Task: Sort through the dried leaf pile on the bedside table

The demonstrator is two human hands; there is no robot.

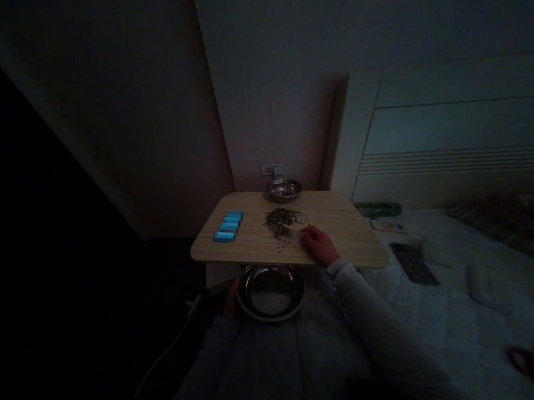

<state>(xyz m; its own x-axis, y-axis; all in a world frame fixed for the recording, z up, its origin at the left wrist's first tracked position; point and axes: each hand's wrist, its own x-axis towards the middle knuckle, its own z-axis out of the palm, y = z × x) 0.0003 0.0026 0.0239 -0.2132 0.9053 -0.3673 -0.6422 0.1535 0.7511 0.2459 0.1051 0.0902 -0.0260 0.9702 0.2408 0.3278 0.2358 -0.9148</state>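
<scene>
Our left hand [231,300] grips the large bowl [270,293], a few specks inside, below the table edge; our right hand [319,245], fingers nearly closed, contents unclear, rests beside the loose pile [280,222], near the small bowl [284,191]

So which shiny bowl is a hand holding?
The bigger bowl, lower down: the left hand holds its side. The smaller bowl sits on the table.

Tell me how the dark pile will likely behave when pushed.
The pile is loose, small bits, so it would probably spread rather than slide as one. Stray bits around it suggest easy scattering. The table looks flat and rimless, so some might fall off.
</scene>
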